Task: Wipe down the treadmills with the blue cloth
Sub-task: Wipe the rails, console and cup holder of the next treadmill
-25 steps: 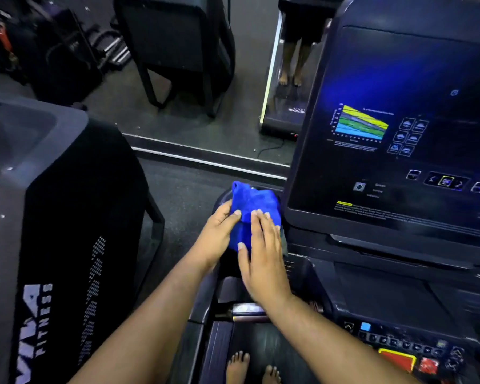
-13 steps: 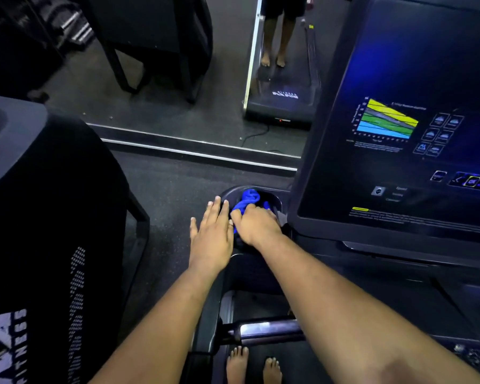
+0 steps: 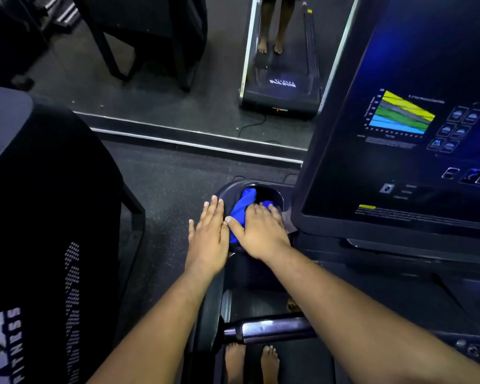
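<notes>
Head view: your right hand [image 3: 261,231] lay flat on the blue cloth [image 3: 240,210], fingers straight and close together, pressing it into the round cup holder [image 3: 277,194] at the left of the treadmill console [image 3: 399,162]. Part of the cloth sat inside the holder; part was hidden under your palm. Your left hand [image 3: 208,239] rested on the holder's left rim, fingers straight and together, thumb apart. Your bare feet [image 3: 251,361] stood on the belt below.
</notes>
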`<action>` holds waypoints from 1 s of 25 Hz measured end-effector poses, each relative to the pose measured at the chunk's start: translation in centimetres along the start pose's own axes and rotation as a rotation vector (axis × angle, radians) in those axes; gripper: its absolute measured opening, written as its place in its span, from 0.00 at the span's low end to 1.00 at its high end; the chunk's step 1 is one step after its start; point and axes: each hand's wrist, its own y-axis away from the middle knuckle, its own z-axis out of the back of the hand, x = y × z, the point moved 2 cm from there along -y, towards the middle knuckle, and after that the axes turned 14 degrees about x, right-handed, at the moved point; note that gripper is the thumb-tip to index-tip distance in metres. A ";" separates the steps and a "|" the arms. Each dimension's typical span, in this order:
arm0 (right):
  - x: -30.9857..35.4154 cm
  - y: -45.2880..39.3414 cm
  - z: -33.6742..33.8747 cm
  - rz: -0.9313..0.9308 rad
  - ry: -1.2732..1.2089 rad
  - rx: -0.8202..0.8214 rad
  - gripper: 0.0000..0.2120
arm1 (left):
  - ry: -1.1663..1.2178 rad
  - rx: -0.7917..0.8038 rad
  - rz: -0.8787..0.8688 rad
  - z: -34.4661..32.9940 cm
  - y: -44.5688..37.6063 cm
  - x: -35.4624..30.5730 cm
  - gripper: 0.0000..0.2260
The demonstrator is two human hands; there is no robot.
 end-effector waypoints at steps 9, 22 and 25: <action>0.7 -2.5 2.8 -0.047 0.064 0.395 0.58 | 0.395 -0.016 0.093 0.4 0.2 1.0 0.33; 0.3 -0.2 1.4 -0.034 0.187 0.242 0.39 | -0.074 0.057 -0.106 0.0 0.4 -0.1 0.36; 0.6 1.6 0.2 -0.060 0.182 0.198 0.44 | -0.068 0.047 -0.110 0.0 0.2 0.2 0.36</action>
